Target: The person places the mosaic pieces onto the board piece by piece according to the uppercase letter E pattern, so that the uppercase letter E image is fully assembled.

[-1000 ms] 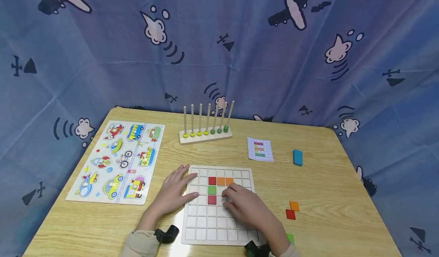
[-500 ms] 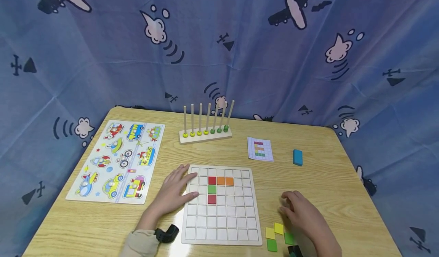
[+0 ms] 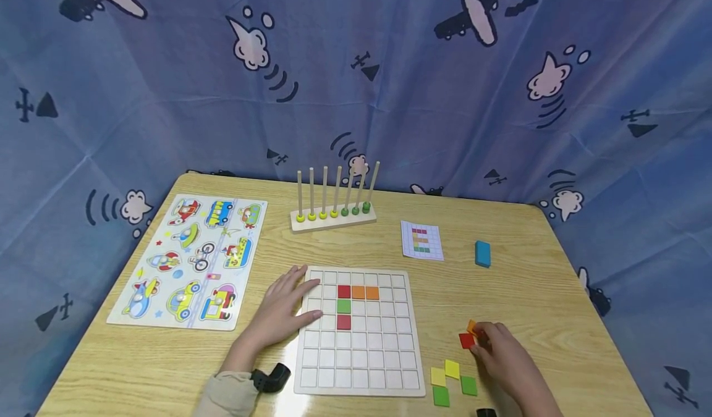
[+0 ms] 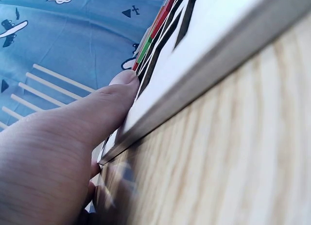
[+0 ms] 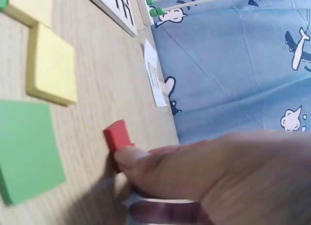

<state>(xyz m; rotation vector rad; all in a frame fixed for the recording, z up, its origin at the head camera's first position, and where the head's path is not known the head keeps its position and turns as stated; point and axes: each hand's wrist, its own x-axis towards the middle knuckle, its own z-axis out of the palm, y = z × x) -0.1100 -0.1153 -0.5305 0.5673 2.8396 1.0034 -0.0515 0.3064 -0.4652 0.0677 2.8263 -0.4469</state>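
My left hand rests along the left edge of a white grid board, its thumb lying over the rim in the left wrist view. On the board sit two red tiles, one green tile and two orange tiles. To the right of the board, my right hand pinches a loose red tile with thumb and curled fingers. A loose orange tile lies against that red tile, partly covered by the fingers.
Yellow tiles and green tiles lie beside the board's lower right corner. Behind the board are a rack of beaded pegs, a pattern card and a blue block. A vehicle puzzle lies left.
My right hand has left the board, moved right and taken hold of the loose red tile, which has shifted slightly with the orange one. My left hand stays put.
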